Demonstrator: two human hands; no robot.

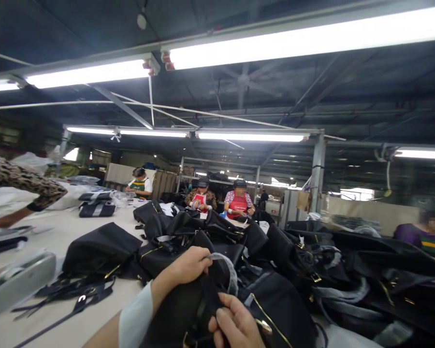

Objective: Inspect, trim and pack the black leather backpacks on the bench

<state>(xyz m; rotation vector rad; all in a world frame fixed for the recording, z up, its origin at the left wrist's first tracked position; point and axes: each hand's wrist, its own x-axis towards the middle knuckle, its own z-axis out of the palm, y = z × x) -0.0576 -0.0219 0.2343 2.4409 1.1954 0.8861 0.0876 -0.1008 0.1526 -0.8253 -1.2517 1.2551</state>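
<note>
A black bag (170, 309) with gold hardware is close in front of me. My left hand (190, 265) is closed at its top, gripping the black strap by the end of a handle (229, 267) wrapped in clear plastic. Lower and to the right, my right hand (237, 321) pinches the same black strap (210, 295) between thumb and fingers. The strap runs between both hands. Beside my right hand lies a bag panel with a gold zipper (270, 319). The lower part of the bag is cut off by the frame.
Many black bags are heaped ahead and to the right, one black bag (101, 251) with loose straps at left. A grey metal device (21, 278) stands on the white table (50, 319). A co-worker's patterned sleeve (18, 179) reaches in at left; several people work farther back.
</note>
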